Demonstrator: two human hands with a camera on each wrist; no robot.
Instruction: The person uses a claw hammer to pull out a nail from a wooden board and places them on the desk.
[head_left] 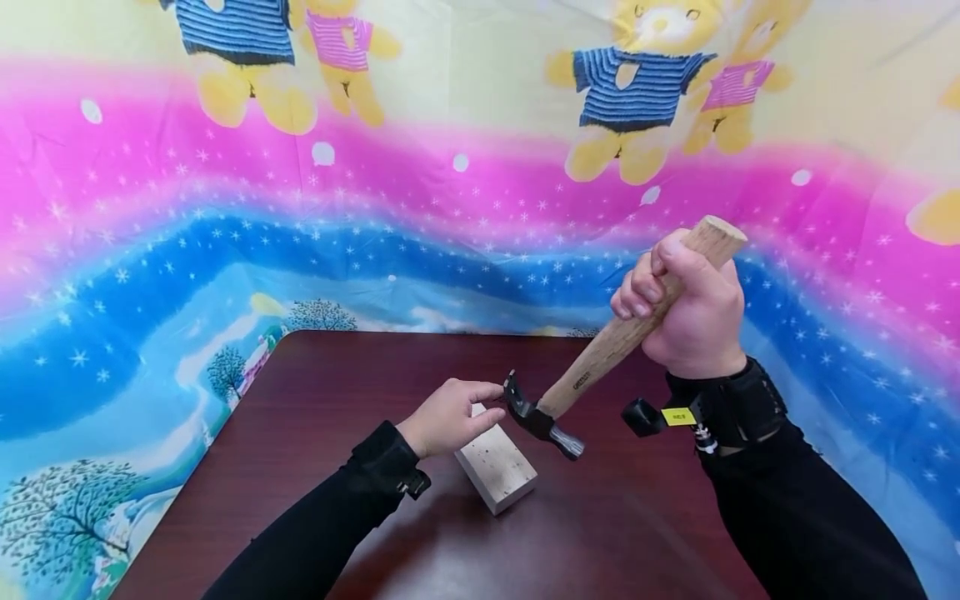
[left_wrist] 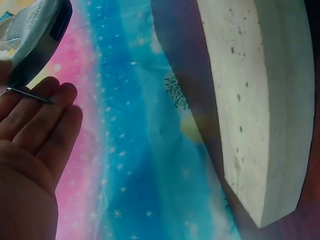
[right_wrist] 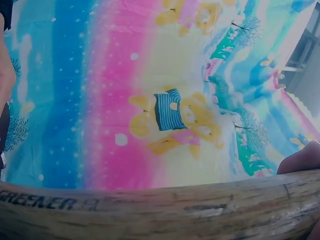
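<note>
My right hand [head_left: 701,312] grips the wooden handle of a claw hammer [head_left: 600,362] near its end, thumb and fingers wrapped round it. The hammer slants down leftward, its dark metal head above the table. My left hand [head_left: 450,417] reaches to the claw, its index fingertip at or very near the metal. In the left wrist view, a thin nail [left_wrist: 32,95] crosses by the fingertips, seemingly pinched there; the thumb's hold is mostly cut off by the frame. Below the left hand lies a pale wooden block [head_left: 498,467], its top marked with small dark holes.
The dark reddish-brown table [head_left: 300,500] carries the block. Behind and beside it hangs a colourful cloth [head_left: 450,200] with bears and snowflakes. A strap with a small camera [head_left: 642,417] sits on my right wrist.
</note>
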